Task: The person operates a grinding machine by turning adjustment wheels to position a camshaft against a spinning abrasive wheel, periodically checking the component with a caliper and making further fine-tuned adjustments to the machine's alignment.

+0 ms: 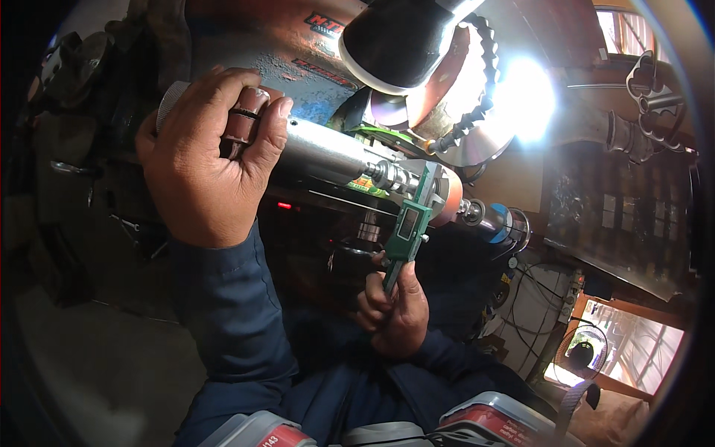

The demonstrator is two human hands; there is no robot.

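Note:
My left hand (pixel 205 167) is wrapped over the end of a machine's metal cylinder (pixel 324 153), its thumb and fingers closed around a reddish-brown clamp piece (pixel 242 123). In my right hand (pixel 396 313), a green digital caliper (pixel 408 223) is pinched by its lower end and tilted up and to the right. The caliper's jaws are up beside a shiny stepped metal shaft (pixel 392 177), which sits in line with the cylinder; whether they touch it I cannot tell. An orange-brown disc (pixel 450 195) stands just right of the caliper.
A black lamp (pixel 398 45) hangs over the machine, near a segmented flexible hose (pixel 488 74). To the right of the disc, a round fitting with a blue band (pixel 500 223) continues the line. Cables (pixel 529 298) and a fan (pixel 585 352) are at lower right.

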